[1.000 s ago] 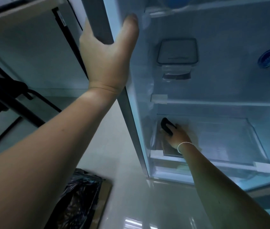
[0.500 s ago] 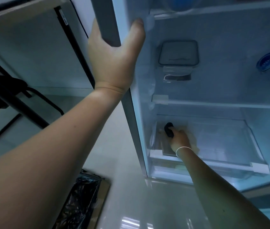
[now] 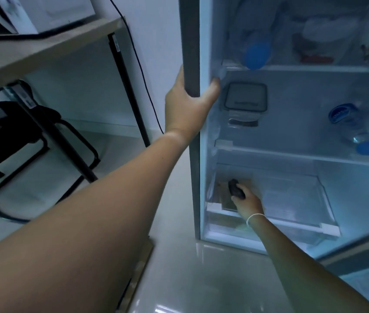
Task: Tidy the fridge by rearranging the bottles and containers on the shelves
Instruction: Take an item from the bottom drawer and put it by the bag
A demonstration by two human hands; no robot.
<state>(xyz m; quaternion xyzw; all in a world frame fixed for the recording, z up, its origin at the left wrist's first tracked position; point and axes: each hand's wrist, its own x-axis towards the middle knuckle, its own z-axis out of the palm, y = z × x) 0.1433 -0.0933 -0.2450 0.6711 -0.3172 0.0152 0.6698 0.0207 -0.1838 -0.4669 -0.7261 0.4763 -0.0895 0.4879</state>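
Note:
My left hand (image 3: 188,107) grips the fridge's left side wall (image 3: 191,41), thumb inside, fingers round the outer edge. My right hand (image 3: 245,201) reaches low into the clear bottom drawer (image 3: 292,190) and holds a small dark object (image 3: 236,188); what it is I cannot tell. A square lidded container (image 3: 245,97) sits at the left of the middle shelf (image 3: 292,153). A clear bottle with a blue cap (image 3: 350,127) lies on its side at that shelf's right. A blue-capped bottle (image 3: 255,54) lies on the top shelf.
Bags or wrapped items (image 3: 328,35) fill the top shelf's right. The fridge door (image 3: 359,251) hangs open at lower right. A wooden desk (image 3: 50,46) and a black chair (image 3: 9,141) stand left. A dark bag (image 3: 131,288) lies on the glossy floor.
The view has tilted up and back, showing the top shelf. My left hand has slid down the fridge wall; my right hand stays in the drawer with the dark object.

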